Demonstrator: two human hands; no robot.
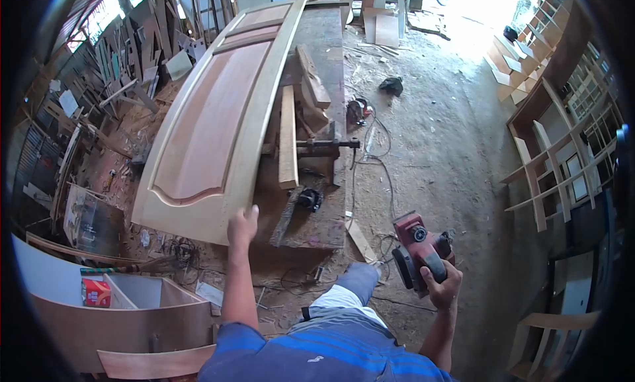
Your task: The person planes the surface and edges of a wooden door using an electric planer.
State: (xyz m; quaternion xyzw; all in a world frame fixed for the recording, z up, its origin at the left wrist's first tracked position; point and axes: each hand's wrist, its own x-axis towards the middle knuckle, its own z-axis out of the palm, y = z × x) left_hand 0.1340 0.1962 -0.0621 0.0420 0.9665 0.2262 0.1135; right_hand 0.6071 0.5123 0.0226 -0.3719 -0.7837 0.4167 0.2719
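My right hand (443, 284) is wrapped round the dark handle of a red power tool (413, 243), held up over the floor at the right of the workbench. My left hand (243, 226) is at the near right corner of a long panelled wooden door (205, 117). Its thumb points up, and what the curled fingers hold, if anything, is hidden. The door lies along the left side of the workbench (324, 230). Beside it on the bench are a wooden beam (288, 137), a shorter wood block (313, 78), a clamp (327, 144) and a dark round tool (309, 199).
Cables (391, 183) run over the dusty floor beside the bench, near another power tool (358, 111) and a black bundle (391, 85). Wooden frames (549, 150) stand at the right. Wood offcuts lean at the back left. A cabinet (119, 322) is at the near left.
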